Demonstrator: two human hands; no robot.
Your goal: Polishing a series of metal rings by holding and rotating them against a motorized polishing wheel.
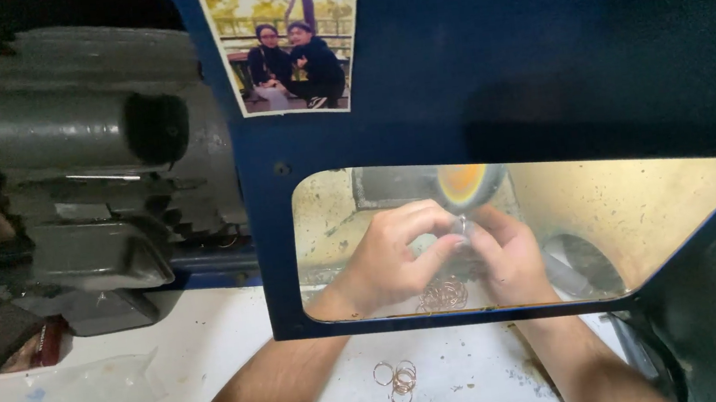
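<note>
Polishing looks midway: left hand (pixel 391 260) and right hand (pixel 510 251) together pinch a small ring (pixel 462 227) against the spinning wheel (pixel 465 184) behind the blue guard (pixel 487 81). Loose rings (pixel 397 379) lie on the near bench (pixel 212 331); more rings (pixel 444 294) sit under the hands.

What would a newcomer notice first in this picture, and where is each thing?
Behind the window of the dark blue guard panel, the left hand and right hand together press a small shiny ring against the buffing wheel at centre. A pile of thin rings lies below the hands, and a few more rings lie on the white table in front. A grey motor fills the upper left.
</note>
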